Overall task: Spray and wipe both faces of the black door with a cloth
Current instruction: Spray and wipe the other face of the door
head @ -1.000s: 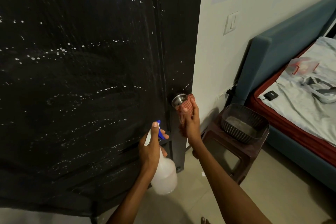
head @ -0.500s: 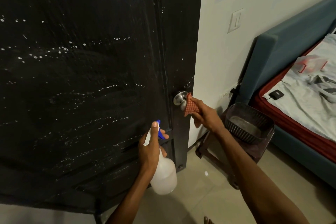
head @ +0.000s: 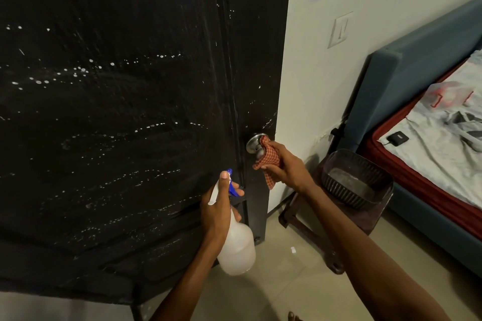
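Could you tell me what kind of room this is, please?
Most likely a bedroom in a home: a bed with a padded blue headboard stands by the wall, near the black door and a light switch.

Tiled floor (head: 287, 292) carries brown stool (head: 307, 232); dark basket (head: 357, 185) on stool; bed (head: 430, 154) holds small black device (head: 397, 137).

Views: one, head-worn, wide-angle; no second view, so nothing shared. Position: at head height, close before the black door (head: 117, 112). Facing: forward and down, both forearms entering from the bottom edge. Nearness: the door face fills the left half; the left hand (head: 219, 206) and right hand (head: 283, 164) sit near lower centre. Beyond the right fingertips (head: 263, 167): the door knob (head: 254, 144). Right of them: wall (head: 307, 81), bed (head: 430, 122). Straight lines bow at the edges.
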